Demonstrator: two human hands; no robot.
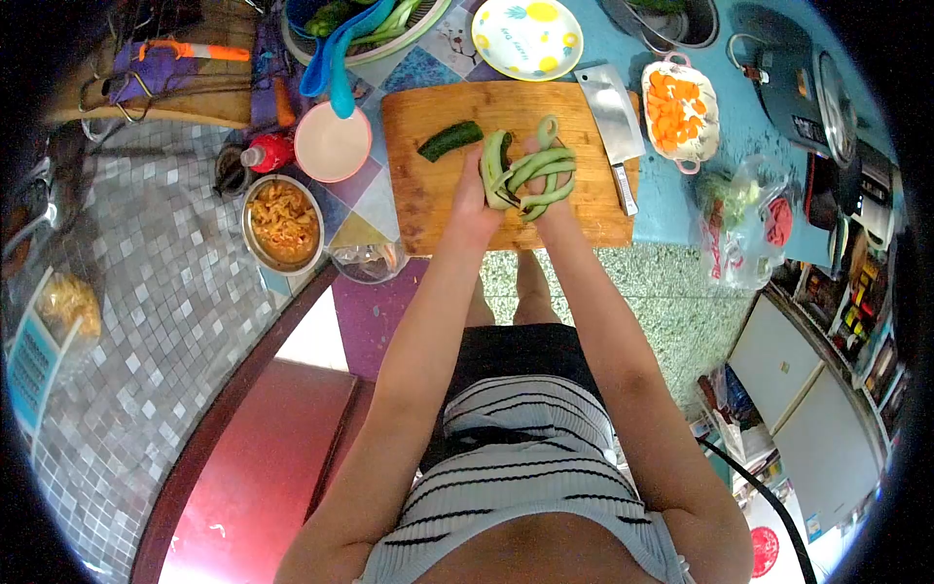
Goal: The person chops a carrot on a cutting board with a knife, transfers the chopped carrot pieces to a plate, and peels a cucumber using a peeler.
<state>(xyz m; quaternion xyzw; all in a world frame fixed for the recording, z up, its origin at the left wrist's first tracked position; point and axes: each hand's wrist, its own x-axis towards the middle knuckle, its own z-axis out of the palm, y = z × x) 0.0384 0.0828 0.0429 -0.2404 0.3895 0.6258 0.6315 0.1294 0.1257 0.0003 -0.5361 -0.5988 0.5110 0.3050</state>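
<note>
Over the wooden cutting board (418,209), I hold pale green beans (541,171) between my two hands. My left hand (471,198) is closed around the beans on the left side, and its fingertips are partly hidden. Curved beans lie across my right hand (556,204), which grips them from beneath, covering most of its fingers. A dark green strip shows among the beans. On the board, just beyond my left hand, lies a piece of cucumber (450,141). At the board's right edge rests a cleaver (610,115), its handle pointing toward me.
Carrot pieces fill a white dish (713,127) at right. Beyond the board is a patterned plate (496,60). A pink-rimmed bowl (333,167) and a metal bowl of food (316,232) stand left. A blue basket (342,93) is at back left; a plastic bag (741,243) at right.
</note>
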